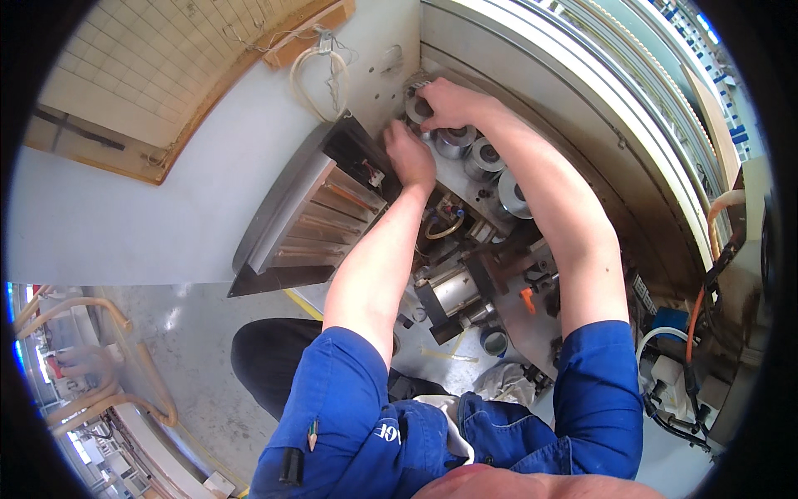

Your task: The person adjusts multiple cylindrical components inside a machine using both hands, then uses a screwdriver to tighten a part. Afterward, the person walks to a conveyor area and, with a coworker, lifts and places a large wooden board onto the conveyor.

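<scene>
Several round metal rollers stand in a row along a metal plate inside the machine housing. At the far end of that row, the fingers of my right hand curve around the rim of the last metal roller. Just below and left of it is my left hand, close to the plate's edge and the white panel. Its fingers are curled together, their tips partly hidden, so what they hold cannot be made out. Beneath my forearms lie a silver cylinder and an orange lever.
A black-edged open cover juts out left of my left forearm. Above it, a looped pale cable hangs on the white panel. Hoses and an orange cable run down the right side. A small cup sits low beneath the mechanism.
</scene>
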